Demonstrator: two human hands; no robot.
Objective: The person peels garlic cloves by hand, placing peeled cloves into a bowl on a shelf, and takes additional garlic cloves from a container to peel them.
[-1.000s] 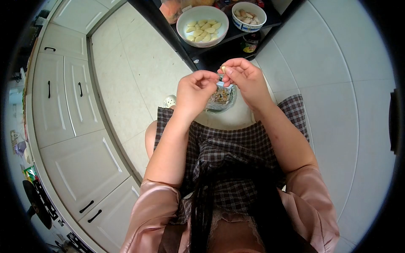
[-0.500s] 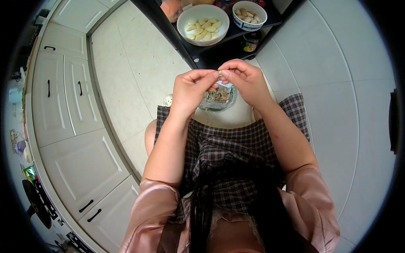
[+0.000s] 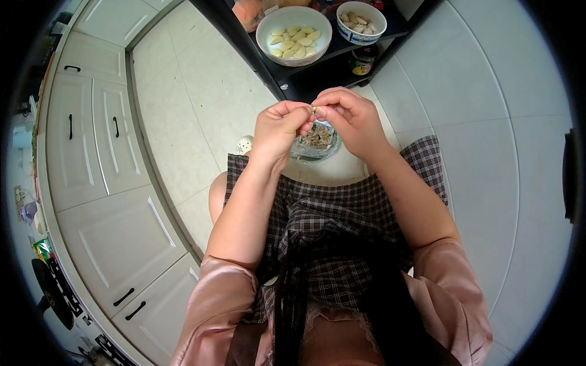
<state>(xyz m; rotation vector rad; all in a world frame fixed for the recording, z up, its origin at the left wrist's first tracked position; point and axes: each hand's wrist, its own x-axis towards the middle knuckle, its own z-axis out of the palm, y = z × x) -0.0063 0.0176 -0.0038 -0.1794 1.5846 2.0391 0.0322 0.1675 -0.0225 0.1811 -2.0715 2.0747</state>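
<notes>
My left hand [image 3: 276, 131] and my right hand [image 3: 354, 122] meet at their fingertips above the floor, past my knees. Both are closed, pinching a small garlic clove [image 3: 315, 110] between thumbs and forefingers; most of it is hidden. Just below them stands a round bin lined with a clear plastic bag [image 3: 332, 146], holding garlic skins [image 3: 318, 138]. Beyond my hands, a large white bowl [image 3: 264, 44] contains several peeled cloves [image 3: 298, 43]. Unpeeled cloves [image 3: 359, 24] fill a smaller patterned bowl [image 3: 361, 39] to its right.
Both bowls rest on a black shelf rack [image 3: 332, 56], with a dark bottle [image 3: 364, 61] on its lower level. Pale cabinets [image 3: 119, 244] line the left side. A checked cloth [image 3: 342, 204] covers my lap, and a white shoe [image 3: 245, 144] shows beside the left wrist.
My right hand has shifted slightly left and down, with its fingers turned more over the clove. My left hand has moved only a little, and both still meet at the fingertips.
</notes>
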